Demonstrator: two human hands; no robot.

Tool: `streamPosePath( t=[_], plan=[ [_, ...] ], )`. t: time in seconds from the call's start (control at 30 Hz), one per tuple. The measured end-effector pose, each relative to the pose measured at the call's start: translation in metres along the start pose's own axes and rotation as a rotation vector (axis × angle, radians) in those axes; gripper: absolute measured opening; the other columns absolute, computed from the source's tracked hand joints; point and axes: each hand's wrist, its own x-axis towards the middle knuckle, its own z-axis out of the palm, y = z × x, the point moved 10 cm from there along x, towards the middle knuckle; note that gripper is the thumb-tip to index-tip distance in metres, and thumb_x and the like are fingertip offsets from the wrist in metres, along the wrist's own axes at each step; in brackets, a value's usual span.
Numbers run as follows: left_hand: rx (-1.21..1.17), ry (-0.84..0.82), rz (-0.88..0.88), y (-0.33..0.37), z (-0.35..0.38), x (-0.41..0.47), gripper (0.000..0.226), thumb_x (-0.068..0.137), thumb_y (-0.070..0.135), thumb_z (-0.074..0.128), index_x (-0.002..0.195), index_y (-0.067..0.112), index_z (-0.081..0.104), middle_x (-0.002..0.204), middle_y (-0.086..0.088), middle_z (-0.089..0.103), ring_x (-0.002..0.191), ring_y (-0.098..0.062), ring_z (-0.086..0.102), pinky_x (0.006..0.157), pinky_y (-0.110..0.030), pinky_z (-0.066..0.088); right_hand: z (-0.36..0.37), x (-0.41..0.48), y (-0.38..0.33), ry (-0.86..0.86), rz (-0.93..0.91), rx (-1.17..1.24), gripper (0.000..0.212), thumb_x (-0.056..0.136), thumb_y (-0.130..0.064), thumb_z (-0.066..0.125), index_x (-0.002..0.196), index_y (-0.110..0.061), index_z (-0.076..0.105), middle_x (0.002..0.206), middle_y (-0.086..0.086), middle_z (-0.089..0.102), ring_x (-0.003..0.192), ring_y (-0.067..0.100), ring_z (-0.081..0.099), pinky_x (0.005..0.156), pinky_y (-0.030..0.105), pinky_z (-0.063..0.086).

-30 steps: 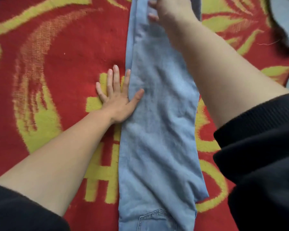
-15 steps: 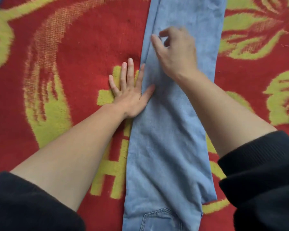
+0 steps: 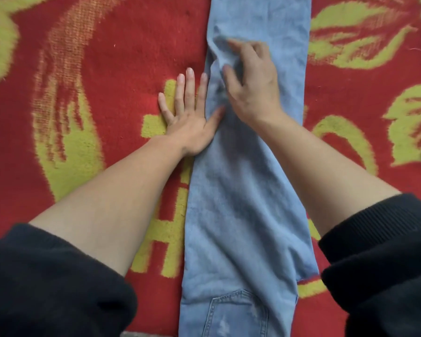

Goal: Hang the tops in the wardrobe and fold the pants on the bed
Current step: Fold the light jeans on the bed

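**Pants laid long on the bed; right hand drawn back to the fold line**

The bed (image 3: 95, 57), covered in a red and yellow patterned blanket, fills the view and carries the work. The pants (image 3: 241, 215), pale blue denim, lie on it in one long narrow strip with leg upon leg, running from the near edge away to the top of the view. They are flat along most of their length.

The left hand (image 3: 187, 117) has not moved. It rests flat with fingers straight and holds nothing, palm on the blanket and thumb on the strip's left edge. The right hand (image 3: 253, 86), which a second ago reached far up the leg, has come back and now sits just beside the left. Its fingers are bent, and thumb and forefinger gather a small ridge of denim.

In my judgement the smoothing is finished and the crosswise fold is next. The back pocket (image 3: 238, 310) faces up at the near end.
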Motion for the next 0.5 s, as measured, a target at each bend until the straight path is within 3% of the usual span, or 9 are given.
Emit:
streamPosePath(
  t=[0.07, 0.17, 0.33, 0.43, 0.5],
  plan=[
    [-0.018, 0.001, 0.001, 0.001, -0.001, -0.001, 0.074, 0.097, 0.062, 0.014, 0.154, 0.024, -0.015, 0.161, -0.001, -0.022, 0.148, -0.019, -0.021, 0.112, -0.059, -0.015, -0.021, -0.034, 0.003, 0.046, -0.005, -0.111, 0.043, 0.095, -0.022, 0.052, 0.135, -0.005, 0.057, 0.133, 0.019, 0.054, 0.125, 0.028, 0.053, 0.106, 0.023, 0.038],
    [-0.061, 0.038, 0.011, 0.002, -0.009, -0.006, 0.072, 0.100, 0.056, 0.018, 0.155, 0.018, -0.009, 0.163, -0.002, -0.016, 0.149, -0.019, -0.016, 0.114, -0.058, -0.014, -0.043, -0.096, 0.007, 0.003, -0.036, -0.327, 0.049, 0.099, -0.031, 0.048, 0.141, -0.006, 0.052, 0.145, 0.026, 0.046, 0.135, 0.040, 0.045, 0.111, 0.047, 0.036],
    [-0.216, 0.235, 0.017, -0.013, -0.025, -0.030, 0.068, 0.103, 0.045, 0.026, 0.155, 0.006, 0.009, 0.164, -0.009, 0.008, 0.151, -0.026, 0.002, 0.121, -0.045, -0.001, -0.052, -0.227, 0.053, -0.266, 0.133, -0.562, 0.070, 0.099, -0.054, 0.039, 0.157, -0.018, 0.022, 0.162, 0.026, 0.003, 0.151, 0.040, 0.004, 0.121, 0.053, 0.012],
    [-0.221, 0.345, -0.161, -0.038, -0.014, -0.079, 0.068, 0.101, 0.046, 0.028, 0.152, 0.002, 0.023, 0.161, -0.015, 0.019, 0.149, -0.030, 0.014, 0.121, -0.040, 0.010, -0.054, -0.297, 0.079, -0.297, 0.283, -0.540, 0.076, 0.099, -0.055, 0.039, 0.159, -0.017, 0.012, 0.162, 0.028, 0.000, 0.151, 0.041, 0.001, 0.121, 0.053, 0.012],
    [-0.212, 0.320, -0.166, -0.032, 0.010, -0.131, 0.067, 0.100, 0.047, 0.030, 0.149, 0.003, 0.031, 0.159, -0.017, 0.022, 0.148, -0.031, 0.018, 0.121, -0.043, 0.012, -0.057, -0.333, 0.081, -0.259, 0.347, -0.505, 0.078, 0.099, -0.053, 0.043, 0.158, -0.013, 0.012, 0.162, 0.026, 0.005, 0.151, 0.038, 0.006, 0.122, 0.048, 0.013]
  ],
)
